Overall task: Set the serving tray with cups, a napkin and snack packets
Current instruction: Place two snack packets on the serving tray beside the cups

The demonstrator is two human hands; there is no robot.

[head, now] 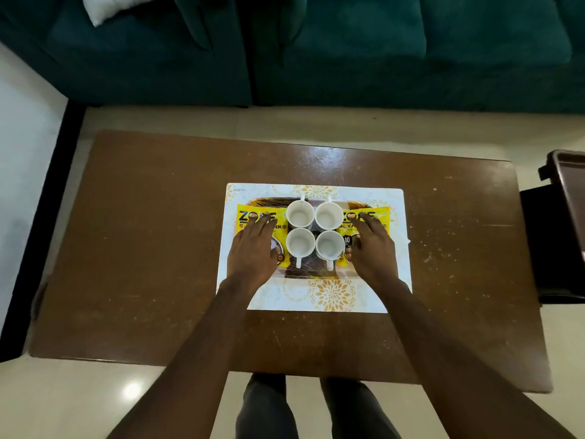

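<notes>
A brown patterned serving tray (311,274) sits on a white napkin (332,296) with yellow flower prints, in the middle of the table. Several white cups (300,214) stand close together in a square at the tray's centre, handles pointing outward. A yellow snack packet (248,224) lies on the tray's left side and another yellow snack packet (381,213) on its right side. My left hand (253,251) lies flat on the left packet, fingers spread. My right hand (373,248) lies flat on the right packet the same way.
The brown wooden table (152,236) stands on a pale floor. A dark green sofa (316,52) runs along the far side. A dark brown plastic chair (566,217) stands at the table's right end. My legs show below the table's near edge.
</notes>
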